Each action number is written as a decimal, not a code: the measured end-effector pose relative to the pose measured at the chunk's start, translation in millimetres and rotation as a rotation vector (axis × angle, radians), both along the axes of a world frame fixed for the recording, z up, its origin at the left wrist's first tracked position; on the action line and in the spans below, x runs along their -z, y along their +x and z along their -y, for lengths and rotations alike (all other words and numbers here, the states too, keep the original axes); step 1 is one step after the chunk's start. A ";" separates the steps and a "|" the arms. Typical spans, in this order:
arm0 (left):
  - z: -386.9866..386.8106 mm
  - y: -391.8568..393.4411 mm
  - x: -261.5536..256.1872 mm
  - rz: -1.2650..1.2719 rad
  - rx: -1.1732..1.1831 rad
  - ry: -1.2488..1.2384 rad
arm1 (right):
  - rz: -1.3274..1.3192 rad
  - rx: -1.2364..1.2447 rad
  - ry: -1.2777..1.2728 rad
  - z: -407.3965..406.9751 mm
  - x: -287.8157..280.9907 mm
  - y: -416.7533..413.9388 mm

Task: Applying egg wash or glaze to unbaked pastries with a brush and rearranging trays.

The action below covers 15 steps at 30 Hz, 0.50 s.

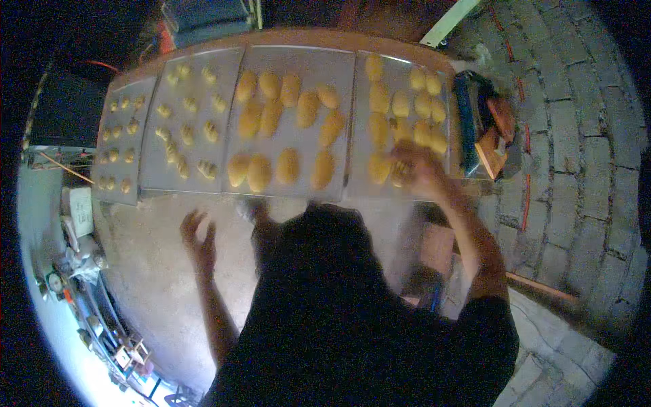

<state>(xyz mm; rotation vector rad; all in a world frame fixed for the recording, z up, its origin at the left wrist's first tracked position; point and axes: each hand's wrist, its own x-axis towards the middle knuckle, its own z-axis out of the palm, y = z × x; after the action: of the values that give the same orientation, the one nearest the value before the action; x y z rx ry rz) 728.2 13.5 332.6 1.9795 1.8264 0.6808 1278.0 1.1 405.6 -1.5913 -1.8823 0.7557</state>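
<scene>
Four metal trays lie side by side on a wooden table, bearing pale yellow pieces that look like dough or bread. My right hand [417,160] is over the near part of the rightmost tray [356,175], its fingers at a ridged piece [402,174]; blur hides whether it grips it. Larger oval pieces [288,165] lie on the middle-right tray [300,53]. Small ridged pieces [187,134] are spread over the middle-left tray [198,152], and smaller ones on the far-left tray [145,96]. My left hand [198,234] hangs over the floor before the trays, fingers apart, with nothing in it.
The table's wooden edge [300,36] shows behind the trays. At its right end are a dark blue object [465,122] and wooden pieces [491,152], beside a block wall [569,152]. A white box [81,211] and cluttered items stand at the left. A chair [211,20] is behind the table.
</scene>
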 end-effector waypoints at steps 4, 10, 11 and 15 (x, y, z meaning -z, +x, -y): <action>13.1 3.8 0.7 0.087 -0.061 -0.041 | -0.008 -0.151 -0.108 27.0 -3.5 -4.8; 26.6 3.0 9.8 0.064 -0.061 -0.077 | -0.171 0.068 -0.344 8.3 12.0 60.2; 25.4 5.0 8.1 0.066 -0.056 -0.078 | -0.009 0.068 -0.168 0.1 18.9 71.3; 22.0 7.0 -2.1 -0.021 -0.022 -0.065 | 0.109 0.149 0.179 -11.4 23.4 77.4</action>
<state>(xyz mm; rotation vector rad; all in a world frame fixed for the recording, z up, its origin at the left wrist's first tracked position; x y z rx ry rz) 735.2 -8.5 334.7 1.9350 1.8615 0.6012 1355.4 12.5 382.1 -1.6652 -1.8255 0.4323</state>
